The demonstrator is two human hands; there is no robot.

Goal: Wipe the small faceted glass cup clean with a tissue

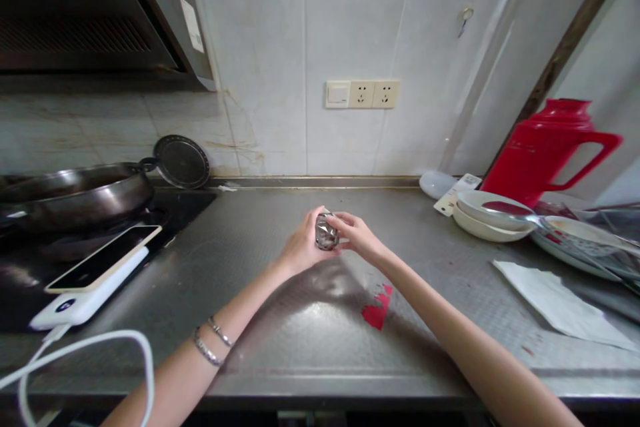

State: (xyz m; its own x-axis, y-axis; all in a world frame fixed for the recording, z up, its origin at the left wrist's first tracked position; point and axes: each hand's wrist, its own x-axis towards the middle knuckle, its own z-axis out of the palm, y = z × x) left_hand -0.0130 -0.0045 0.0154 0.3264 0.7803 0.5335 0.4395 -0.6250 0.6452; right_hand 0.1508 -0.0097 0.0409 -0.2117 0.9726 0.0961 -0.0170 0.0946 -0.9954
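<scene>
Above the middle of the steel counter, both hands meet on a small silvery, faceted, glassy-looking object [327, 233]; its exact kind is unclear. My left hand [303, 243] is closed around its left side and underside, with two bracelets on that wrist. From the right, the bent fingers of my right hand [357, 233] press on its upper and right side. The fingers hide part of the object. A torn red scrap [377, 309] lies on the counter just below my right hand.
A steel pan [75, 203] sits on the hob at left, near a phone [105, 259] and a white power bank [90, 293] with a cable. At right stand a red thermos jug [545, 153], stacked bowls [493, 230] and a white paper sheet [560, 303].
</scene>
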